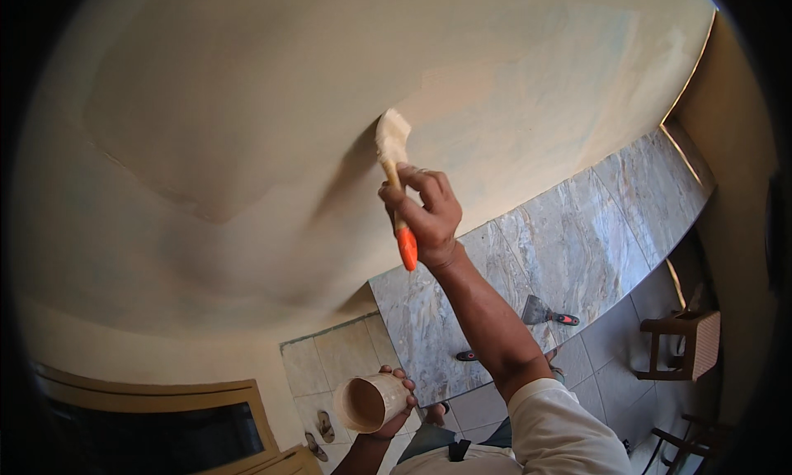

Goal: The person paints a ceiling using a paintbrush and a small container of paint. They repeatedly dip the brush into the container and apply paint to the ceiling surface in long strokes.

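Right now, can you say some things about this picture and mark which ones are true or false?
1. The right hand holds a brush. True.
2. The brush's handle end is blue. False: it is orange.
3. The left hand holds a round container. True.
4. The brush is dipped in the round container. False: it is up by the wall.
5. The wide scraper lies on the grey patterned slab. True.

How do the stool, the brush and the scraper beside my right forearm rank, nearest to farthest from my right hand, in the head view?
1. Brush: held in the right hand.
2. Scraper: on the ledge, lower right.
3. Stool: farther right, beyond the ledge.
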The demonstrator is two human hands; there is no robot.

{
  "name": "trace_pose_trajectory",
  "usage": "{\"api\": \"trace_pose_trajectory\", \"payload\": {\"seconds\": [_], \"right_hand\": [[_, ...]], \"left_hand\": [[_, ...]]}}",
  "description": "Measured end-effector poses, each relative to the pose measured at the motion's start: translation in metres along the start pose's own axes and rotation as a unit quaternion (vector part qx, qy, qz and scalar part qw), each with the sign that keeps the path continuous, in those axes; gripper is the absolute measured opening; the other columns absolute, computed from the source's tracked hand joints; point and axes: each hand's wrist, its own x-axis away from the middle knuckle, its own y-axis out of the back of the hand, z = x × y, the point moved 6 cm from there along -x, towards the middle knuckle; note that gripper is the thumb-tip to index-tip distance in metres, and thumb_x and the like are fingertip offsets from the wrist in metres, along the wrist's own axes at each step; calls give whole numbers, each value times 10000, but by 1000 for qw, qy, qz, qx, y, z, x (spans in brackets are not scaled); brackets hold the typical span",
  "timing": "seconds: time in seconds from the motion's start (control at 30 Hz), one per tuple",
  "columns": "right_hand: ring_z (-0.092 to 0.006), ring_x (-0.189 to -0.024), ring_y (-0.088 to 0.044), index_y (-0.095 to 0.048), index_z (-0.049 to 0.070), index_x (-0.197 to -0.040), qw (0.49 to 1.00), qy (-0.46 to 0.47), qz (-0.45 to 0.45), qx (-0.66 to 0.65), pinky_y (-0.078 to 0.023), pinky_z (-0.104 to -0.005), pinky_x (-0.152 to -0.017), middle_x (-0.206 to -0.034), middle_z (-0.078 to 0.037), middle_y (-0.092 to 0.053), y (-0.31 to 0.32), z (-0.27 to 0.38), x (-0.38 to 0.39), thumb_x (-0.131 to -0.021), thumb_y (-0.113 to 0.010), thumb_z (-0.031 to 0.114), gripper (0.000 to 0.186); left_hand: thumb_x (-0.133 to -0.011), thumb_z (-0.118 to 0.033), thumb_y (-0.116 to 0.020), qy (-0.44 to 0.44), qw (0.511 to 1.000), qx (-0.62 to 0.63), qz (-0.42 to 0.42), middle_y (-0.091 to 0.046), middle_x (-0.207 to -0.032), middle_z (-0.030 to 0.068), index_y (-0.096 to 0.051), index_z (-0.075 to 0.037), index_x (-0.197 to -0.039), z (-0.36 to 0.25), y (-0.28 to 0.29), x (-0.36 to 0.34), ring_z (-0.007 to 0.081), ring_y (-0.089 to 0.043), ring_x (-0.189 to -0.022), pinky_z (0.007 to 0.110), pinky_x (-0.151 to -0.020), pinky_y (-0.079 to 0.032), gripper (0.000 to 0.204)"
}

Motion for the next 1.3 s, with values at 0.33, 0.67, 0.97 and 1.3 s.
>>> {"api": "trace_pose_trajectory", "payload": {"seconds": [0.33, 0.67, 0.97, 1.3], "right_hand": [[-181, -992, -682, -708, 27, -962, 918, -293, -104, -245, -557, -317, -931, -1064, -91, -708, 95, -178, -29, -880, -762, -49, 124], [-228, -861, -674, -764, 110, -922, 978, -68, -162, 113, -548, -326, -747, -957, -77, -689, 95, -159, -55, -748, -806, -29, 226], [-214, -797, -672, -741, 126, -910, 987, 67, 71, -124, -555, -310, -618, -978, -88, -709, 14, -10, -49, -677, -827, 2, 277], [-167, -959, -695, -729, 10, -965, 942, -190, -229, -156, -582, -314, -884, -1003, -63, -724, 163, -231, -140, -879, -772, -31, 104]], "left_hand": [[-956, -565, -617, -13, 999, -36, 3, -573, -1298, 104, -574, -134, -1334, -13, -19, 3, 316, -540, -1220, 503, -961, -497, 576], [-960, -578, -608, 1, 1000, -25, -2, -571, -1300, 95, -577, -129, -1325, 0, -16, 8, 312, -538, -1232, 498, -971, -485, 579], [-963, -575, -610, 10, 999, -43, 10, -578, -1289, 91, -585, -136, -1328, 7, -30, -9, 310, -538, -1235, 494, -958, -493, 571], [-949, -563, -633, 20, 999, -31, 10, -585, -1285, 90, -597, -135, -1311, 19, -31, -12, 304, -541, -1216, 496, -960, -497, 562]]}}
